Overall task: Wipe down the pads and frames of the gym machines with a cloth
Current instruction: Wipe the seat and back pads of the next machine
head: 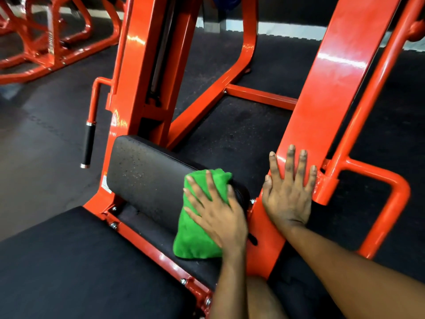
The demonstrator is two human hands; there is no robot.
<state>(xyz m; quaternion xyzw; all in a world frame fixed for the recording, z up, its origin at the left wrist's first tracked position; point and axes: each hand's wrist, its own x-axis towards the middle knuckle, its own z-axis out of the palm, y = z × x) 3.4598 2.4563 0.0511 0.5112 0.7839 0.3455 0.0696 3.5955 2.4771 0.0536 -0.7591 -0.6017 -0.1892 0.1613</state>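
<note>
left hand (216, 215) lay flat on green microfibre cloth (195, 240), fingers spread, pressing it onto the lower-right end of the black roller pad (147, 176), centre frame. pad's long axis ran upper left to lower right, and its uncovered length lay up-left of the cloth, so the next stroke likely goes that way. left hand was the nearer. right hand (287, 194) rested flat, fingers straight, on the orange frame beam (326, 93) at right, holding nothing, probably bracing.

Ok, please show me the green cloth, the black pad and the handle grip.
green cloth (195, 240): head view, its lower folded part.
black pad (147, 176): head view, middle of its face.
handle grip (89, 146): head view, middle of black sleeve.
</note>
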